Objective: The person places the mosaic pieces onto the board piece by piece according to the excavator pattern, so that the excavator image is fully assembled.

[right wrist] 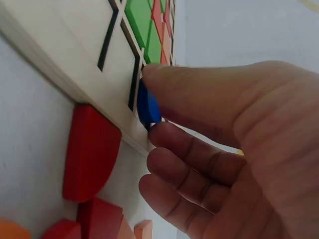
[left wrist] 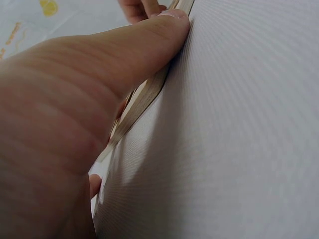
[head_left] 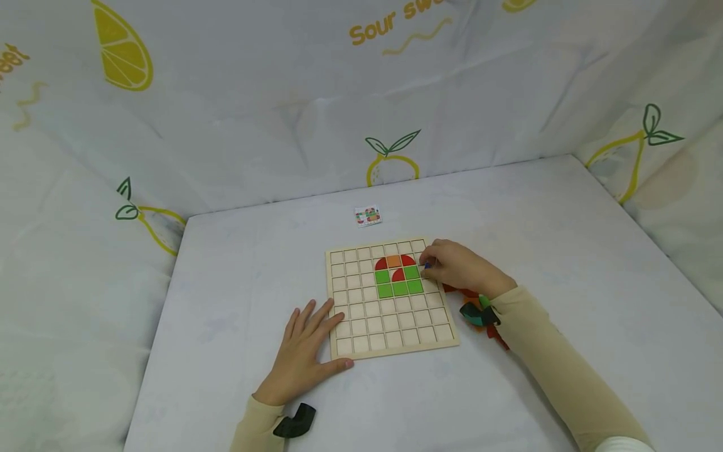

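Note:
A pale wooden grid board (head_left: 361,326) lies on the white table. Near its upper right sit green square tiles (head_left: 400,289), an orange square tile (head_left: 393,261) and red curved tiles (head_left: 408,260). My right hand (head_left: 460,267) is at the board's right side, pinching a small blue curved tile (right wrist: 148,104) between thumb and fingers, right over the grid's edge cells. Spread fingers of my left hand (head_left: 302,351) rest along the board's lower left edge, and in the left wrist view its thumb (left wrist: 149,42) lies on the rim.
Beside the board's right edge, partly under the right forearm, lies a pile of loose pieces, among them a red one (right wrist: 89,154) and an orange one (right wrist: 12,230). A small printed card (head_left: 368,216) lies beyond the board. Fabric with lemon prints (head_left: 282,125) stands behind the table.

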Tool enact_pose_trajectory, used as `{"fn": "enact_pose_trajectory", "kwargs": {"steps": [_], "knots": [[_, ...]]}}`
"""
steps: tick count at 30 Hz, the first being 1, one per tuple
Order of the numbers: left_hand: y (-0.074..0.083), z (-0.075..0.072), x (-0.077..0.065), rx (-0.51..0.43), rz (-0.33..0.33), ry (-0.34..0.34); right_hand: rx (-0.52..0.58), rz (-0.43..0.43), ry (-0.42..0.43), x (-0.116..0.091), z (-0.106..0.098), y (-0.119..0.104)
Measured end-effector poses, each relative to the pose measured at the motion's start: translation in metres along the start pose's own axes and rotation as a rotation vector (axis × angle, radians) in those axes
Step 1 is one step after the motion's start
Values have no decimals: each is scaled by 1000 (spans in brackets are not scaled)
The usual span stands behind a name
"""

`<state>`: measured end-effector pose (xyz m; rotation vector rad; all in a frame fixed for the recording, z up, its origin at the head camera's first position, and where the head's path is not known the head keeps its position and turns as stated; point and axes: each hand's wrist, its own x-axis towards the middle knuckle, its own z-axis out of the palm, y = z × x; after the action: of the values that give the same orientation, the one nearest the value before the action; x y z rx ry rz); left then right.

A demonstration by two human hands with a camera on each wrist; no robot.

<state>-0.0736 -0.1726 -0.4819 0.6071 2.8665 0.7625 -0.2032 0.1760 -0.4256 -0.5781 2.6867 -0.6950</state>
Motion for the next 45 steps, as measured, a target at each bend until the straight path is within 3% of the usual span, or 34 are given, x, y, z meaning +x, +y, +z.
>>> {"fn": "enact_pose_trajectory", "kwargs": {"steps": [8, 28, 45], "knots": [[1, -1, 0, -6, -6, -5, -57, 6, -9, -3, 2, -2], [0, 0, 0, -6, 5, 8, -21, 0, 32, -14, 0, 2], [0, -1, 0, -13, -2, -1, -18, 9, 3, -14, 0, 4]]}}
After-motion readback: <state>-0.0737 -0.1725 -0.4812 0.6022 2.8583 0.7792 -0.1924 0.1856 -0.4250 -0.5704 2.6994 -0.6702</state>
